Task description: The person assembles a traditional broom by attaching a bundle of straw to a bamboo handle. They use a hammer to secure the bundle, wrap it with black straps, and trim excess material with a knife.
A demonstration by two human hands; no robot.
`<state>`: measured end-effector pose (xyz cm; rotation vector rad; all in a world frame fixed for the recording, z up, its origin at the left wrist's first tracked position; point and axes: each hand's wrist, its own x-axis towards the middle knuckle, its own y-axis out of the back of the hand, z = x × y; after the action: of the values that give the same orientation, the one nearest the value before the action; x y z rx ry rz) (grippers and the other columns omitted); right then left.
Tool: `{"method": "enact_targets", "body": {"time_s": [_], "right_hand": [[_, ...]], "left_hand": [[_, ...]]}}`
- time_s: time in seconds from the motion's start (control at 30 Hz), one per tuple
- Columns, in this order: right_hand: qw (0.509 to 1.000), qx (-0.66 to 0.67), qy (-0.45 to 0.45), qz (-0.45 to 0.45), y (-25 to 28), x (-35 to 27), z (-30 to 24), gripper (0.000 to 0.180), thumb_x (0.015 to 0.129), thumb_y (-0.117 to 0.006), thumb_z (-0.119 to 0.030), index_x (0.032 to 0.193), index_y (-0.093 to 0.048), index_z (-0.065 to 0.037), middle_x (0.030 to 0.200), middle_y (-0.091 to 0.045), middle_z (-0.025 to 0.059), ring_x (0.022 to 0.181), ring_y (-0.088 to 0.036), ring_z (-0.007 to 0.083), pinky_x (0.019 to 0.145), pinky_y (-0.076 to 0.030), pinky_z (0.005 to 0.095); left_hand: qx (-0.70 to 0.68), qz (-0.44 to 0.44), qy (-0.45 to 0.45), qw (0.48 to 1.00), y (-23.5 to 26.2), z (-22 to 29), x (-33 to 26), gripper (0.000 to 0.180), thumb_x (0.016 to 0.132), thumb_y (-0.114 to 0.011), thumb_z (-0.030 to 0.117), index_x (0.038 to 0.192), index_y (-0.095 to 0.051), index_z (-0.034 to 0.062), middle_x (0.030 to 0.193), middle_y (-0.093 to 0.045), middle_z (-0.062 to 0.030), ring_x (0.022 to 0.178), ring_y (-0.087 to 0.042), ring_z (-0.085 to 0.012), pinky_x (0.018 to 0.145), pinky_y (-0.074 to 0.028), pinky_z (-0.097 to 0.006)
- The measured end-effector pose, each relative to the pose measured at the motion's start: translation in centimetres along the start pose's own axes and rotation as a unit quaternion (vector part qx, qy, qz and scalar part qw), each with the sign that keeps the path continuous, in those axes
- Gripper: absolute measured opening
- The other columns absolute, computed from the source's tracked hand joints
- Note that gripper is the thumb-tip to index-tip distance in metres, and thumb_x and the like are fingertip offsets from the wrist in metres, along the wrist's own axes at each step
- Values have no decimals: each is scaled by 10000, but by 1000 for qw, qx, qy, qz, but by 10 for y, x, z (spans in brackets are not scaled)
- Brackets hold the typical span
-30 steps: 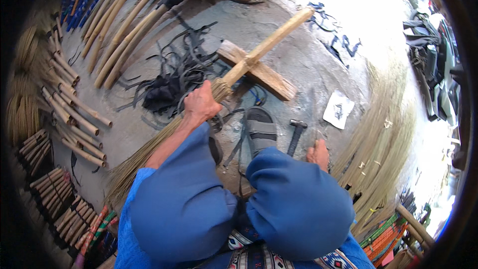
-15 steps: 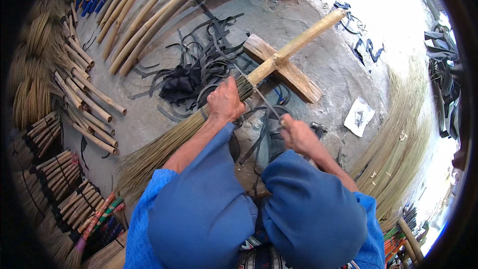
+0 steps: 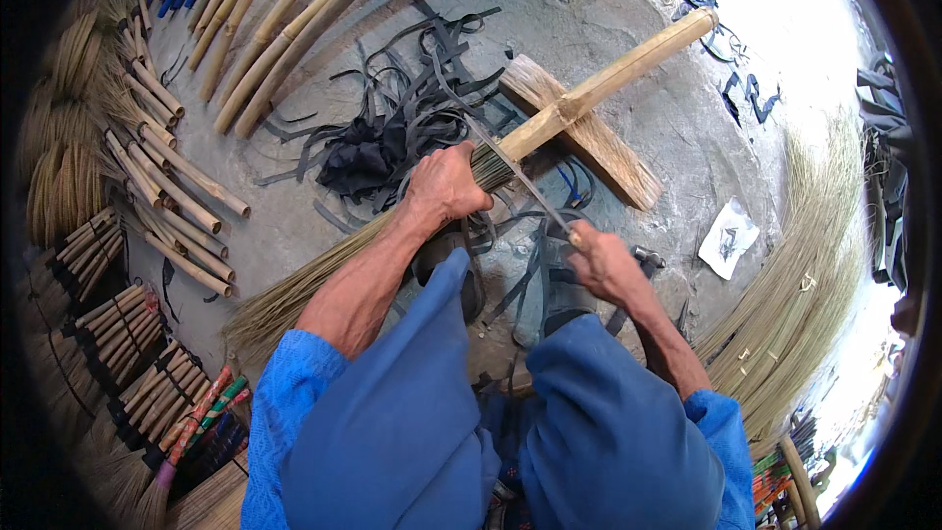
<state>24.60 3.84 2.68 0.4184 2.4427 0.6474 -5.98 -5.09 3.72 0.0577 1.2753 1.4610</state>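
Note:
My left hand (image 3: 446, 184) is closed around the grass bristles (image 3: 309, 285) of a broom, close to where they meet its pale bamboo handle (image 3: 633, 69). That handle rests across a wooden block (image 3: 610, 169) on the ground. In my right hand (image 3: 606, 263) is the short grip of a long, thin, sickle-like knife (image 3: 535, 192). Its narrow blade lies across the joint of bristles and bamboo, curving at the far end over black strips (image 3: 432, 103). Whether the edge cuts into the broom is too small to tell.
Bamboo-handled brooms (image 3: 289, 34) lie at the upper left, with bundled short brooms (image 3: 128, 334) below them. Loose grass (image 3: 785, 304) spreads along the right. A white sheet (image 3: 728, 238) with small dark pieces and a hammer-like metal tool (image 3: 648, 257) lie right of my right hand.
The view has shifted slightly, and my knees have moved lower in it. Both hands keep their holds. The knife's blade now lies across the end of the bristles, with more of its length visible.

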Motion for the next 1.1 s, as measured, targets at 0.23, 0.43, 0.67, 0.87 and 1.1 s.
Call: {"method": "enact_targets", "body": {"time_s": [0.23,0.43,0.67,0.87,1.1], "right_hand": [[999,-37,5,-32,18,-3,3,195,1005,-686,-65,1150,-560,-36,875,-707,332,852,-716,572,712,-561,610],[994,71,-79,13,36,-11,-3,168,1003,-701,-69,1146,-626,-22,916,-714,326,923,-742,531,740,-565,569],[995,-4,-36,-91,60,-13,-11,218,947,-721,-89,1141,-634,-39,855,-707,314,886,-742,528,737,-561,597],[998,-23,-40,-42,62,-7,-21,238,922,-728,-71,1117,-599,-28,848,-705,327,910,-720,559,782,-566,630],[997,-29,-68,24,45,-2,7,299,966,-720,-112,1241,-657,-12,833,-693,311,856,-710,546,761,-562,580]], "left_hand": [[-115,-97,-27,988,8,-10,10,649,658,-941,214,1230,-759,-32,1100,-826,-223,1007,-800,-364,946,-621,-473],[-370,-276,38,886,-2,-17,24,526,657,-953,187,1123,-806,-5,995,-807,-132,862,-753,-225,784,-590,-393],[-339,-242,49,908,-2,-14,19,502,661,-960,150,1102,-795,-26,974,-804,-149,865,-766,-236,775,-597,-400],[-362,-267,22,893,-3,-15,20,536,641,-976,177,1096,-792,-40,985,-809,-168,869,-772,-248,810,-610,-414],[-236,-89,-36,967,10,-8,7,993,664,-975,235,1527,-557,-25,1288,-762,-250,1106,-766,-346,960,-605,-455]]}}
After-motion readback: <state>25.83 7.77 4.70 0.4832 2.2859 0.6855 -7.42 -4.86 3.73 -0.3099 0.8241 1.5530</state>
